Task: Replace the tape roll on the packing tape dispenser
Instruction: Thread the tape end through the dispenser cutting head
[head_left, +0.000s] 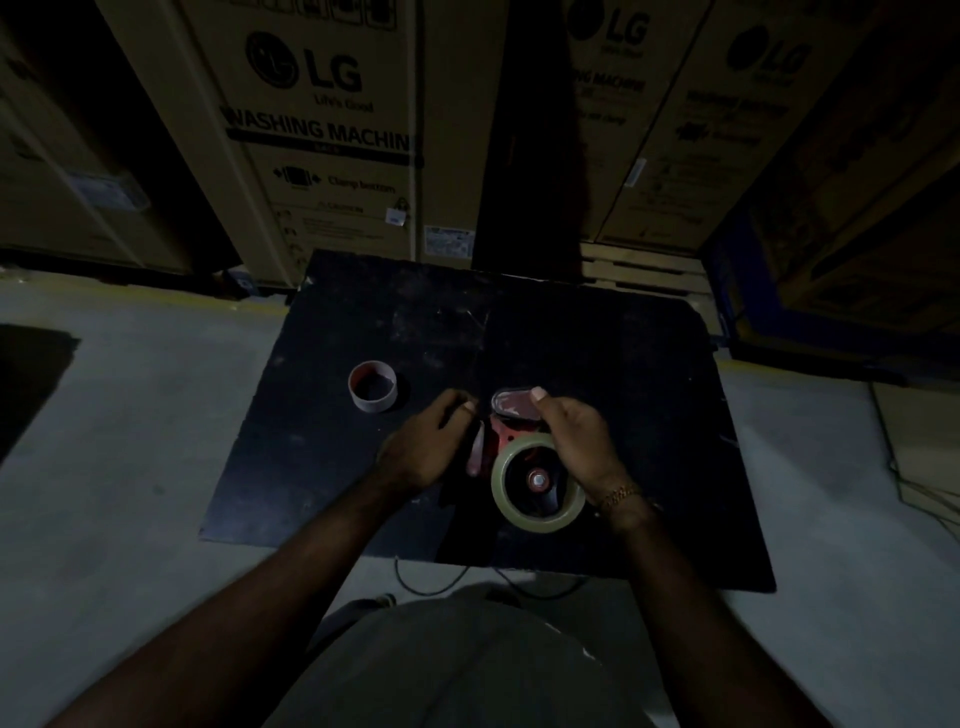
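Note:
A red packing tape dispenser (511, 434) lies on a black board (623, 374). A full roll of clear tape (537, 486) sits on the dispenser's hub, whose red centre bolt shows in the roll's hole. My right hand (576, 441) grips the dispenser from the right, thumb on its front end beside the roll. My left hand (434, 441) holds the dispenser's left side, fingers curled by the handle. An empty cardboard tape core (372, 385) stands upright on the board, to the left of my left hand.
Large cardboard washing machine boxes (322, 130) stand close behind the board. A grey concrete floor (130, 441) surrounds it. Thin cables (431, 582) run under the board's near edge, and more cables (914, 488) lie to the right. The light is dim.

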